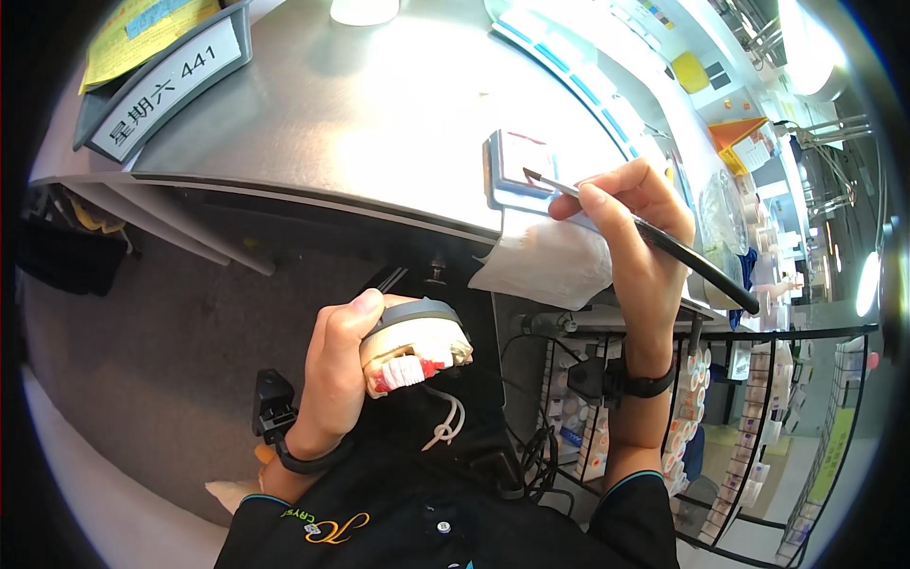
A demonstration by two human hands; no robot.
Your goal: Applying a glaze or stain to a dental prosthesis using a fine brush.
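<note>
Below, a dental model [417, 353] with white teeth and red gum is gripped in the left hand [336, 379], held well under the bench edge. A thin black brush [654, 237] is pinched in the right hand [635, 228], its tip touching a small blue-rimmed palette tray [495, 175] holding a whitish slab, beside a white tissue [545, 261].

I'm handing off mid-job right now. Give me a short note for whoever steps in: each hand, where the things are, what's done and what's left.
Left hand: gripping the dental model, cream with red and white parts, below the bench edge.
Right hand: holding a thin brush, its tip over the small palette on the grey bench.
A white tissue hangs over the bench edge under the palette.
Done: cannot tell how much is applied.
Left: likely to carry the brush to the model.
</note>
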